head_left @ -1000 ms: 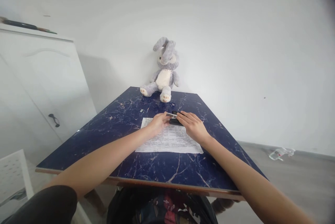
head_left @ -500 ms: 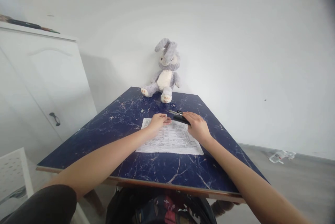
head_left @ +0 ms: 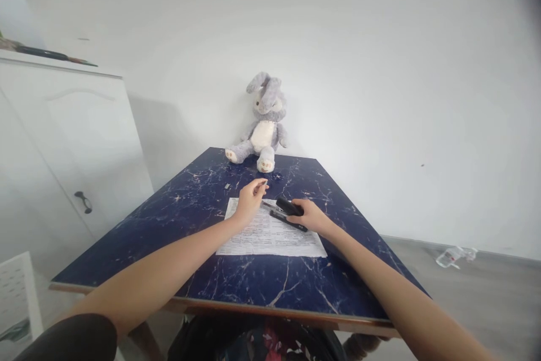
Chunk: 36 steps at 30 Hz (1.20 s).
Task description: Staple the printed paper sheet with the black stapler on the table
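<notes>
Where the printed white sheet of paper (head_left: 270,245) lies on the dark blue, white-veined marble-look counter (head_left: 181,203), I have the slim black stapler with a bare metal arm (head_left: 287,205) above its upper right part, its black top and base spread apart in a V. From my end I cannot tell whether the base touches the paper. My right hand (head_left: 311,216) grips the stapler's rear from the right, fingers curled around it, and the metal arm points towards my left hand (head_left: 250,197). The left fingers are narrow, pinching a tiny pale piece (head_left: 265,182) just beyond the paper's far edge; on my feed it is too small to identify. A small flat grey piece (head_left: 227,186) lies on the counter near the left hand. At the far end I see a grey plush rabbit with a cream belly (head_left: 262,134) sitting against the white wall (head_left: 380,68). Off to my left stands a white panelled cabinet with a dark handle (head_left: 76,147), a long dark-handled brush (head_left: 51,53) on top, and a clear plastic bottle (head_left: 449,257) lies on the floor at right
</notes>
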Tool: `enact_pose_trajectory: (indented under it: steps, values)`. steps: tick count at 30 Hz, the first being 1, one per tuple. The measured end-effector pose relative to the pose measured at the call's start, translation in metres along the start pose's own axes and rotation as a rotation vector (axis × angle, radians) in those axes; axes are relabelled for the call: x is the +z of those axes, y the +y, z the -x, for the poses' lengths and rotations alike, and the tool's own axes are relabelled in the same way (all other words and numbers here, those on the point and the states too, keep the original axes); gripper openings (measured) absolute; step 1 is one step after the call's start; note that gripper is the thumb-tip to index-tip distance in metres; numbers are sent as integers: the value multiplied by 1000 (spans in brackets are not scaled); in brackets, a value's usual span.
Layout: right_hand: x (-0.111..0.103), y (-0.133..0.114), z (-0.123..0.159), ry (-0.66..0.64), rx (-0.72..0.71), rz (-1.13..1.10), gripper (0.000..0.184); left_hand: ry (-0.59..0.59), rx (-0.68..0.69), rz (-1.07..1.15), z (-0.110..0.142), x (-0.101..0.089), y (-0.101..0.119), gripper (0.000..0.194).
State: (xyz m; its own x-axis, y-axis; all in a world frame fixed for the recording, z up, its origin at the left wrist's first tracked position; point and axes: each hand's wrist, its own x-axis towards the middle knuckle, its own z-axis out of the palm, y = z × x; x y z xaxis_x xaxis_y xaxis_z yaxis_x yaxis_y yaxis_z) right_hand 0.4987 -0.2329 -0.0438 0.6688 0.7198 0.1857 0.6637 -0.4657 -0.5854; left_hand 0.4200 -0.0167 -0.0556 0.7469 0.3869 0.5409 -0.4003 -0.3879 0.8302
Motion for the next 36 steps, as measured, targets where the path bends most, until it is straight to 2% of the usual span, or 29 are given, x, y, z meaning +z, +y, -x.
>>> enact_pose_trajectory:
  steps: [4,8,9,10,12,14,15,17,19,24,26,28,32,34,36]
  values:
    - [-17,0,5,-78,-60,66,18,-105,83,-39,7,2,9,33]
    - [-46,6,11,-365,-49,-26,35,-247,126,-45,15,1,26,31]
    - [-52,7,12,-397,-65,-65,41,-275,136,-43,18,1,31,30]
    - [-57,7,13,-373,-92,-100,45,-298,153,-45,20,2,35,29]
    - [-60,4,13,-207,-189,-145,47,-343,212,-67,26,3,41,25]
    - [-55,-1,14,-43,-334,-186,49,-393,272,-95,31,5,45,21]
    - [-51,-5,14,-6,-417,-210,49,-406,293,-105,33,7,46,19]
    - [-42,-13,15,0,-573,-262,41,-401,316,-120,36,9,45,16]
    - [-36,-19,16,27,-660,-293,28,-375,329,-137,37,11,43,14]
    - [-39,-28,20,95,-685,-283,20,-347,377,-172,37,10,47,11]
    - [-42,-28,21,110,-666,-286,20,-332,391,-173,37,8,51,9]
    - [-46,-22,18,192,-592,-300,21,-302,384,-172,36,7,55,7]
    - [-55,18,6,435,-233,-216,28,-137,336,-244,31,4,54,5]
    - [-57,48,-2,418,-58,-111,27,-79,312,-297,26,2,49,13]
    - [-54,76,-11,331,84,-35,26,-68,302,-338,22,1,44,20]
